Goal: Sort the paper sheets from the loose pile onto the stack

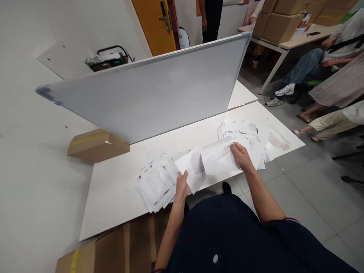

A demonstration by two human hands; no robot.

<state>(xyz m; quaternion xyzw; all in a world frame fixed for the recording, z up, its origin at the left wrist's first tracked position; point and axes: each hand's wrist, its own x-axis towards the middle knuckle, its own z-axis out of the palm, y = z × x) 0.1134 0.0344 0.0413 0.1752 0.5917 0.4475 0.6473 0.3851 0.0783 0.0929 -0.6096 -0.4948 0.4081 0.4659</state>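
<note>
Between finger and thumb, my left hand [182,185] grips a sheet of paper [191,167] near its lower left edge. My right hand [240,154] is closed on the upper right edge of another paper sheet [217,155], which meets the first one in the middle; whether they are joined I cannot tell. Both sheets are held up over the front edge of the white table [113,197]. Left of my left hand lies a loose pile of printed papers [156,184]. A second untidy paper pile [241,131] lies behind and right of my right hand, partly hidden by the held sheet.
A large whiteboard [159,91] stands upright along the table's back. One cardboard box [96,146] sits at its left end; another cardboard box [108,250] is below the table's front. Several people sit at the right, near a desk [295,40] stacked with boxes. Someone stands behind the whiteboard.
</note>
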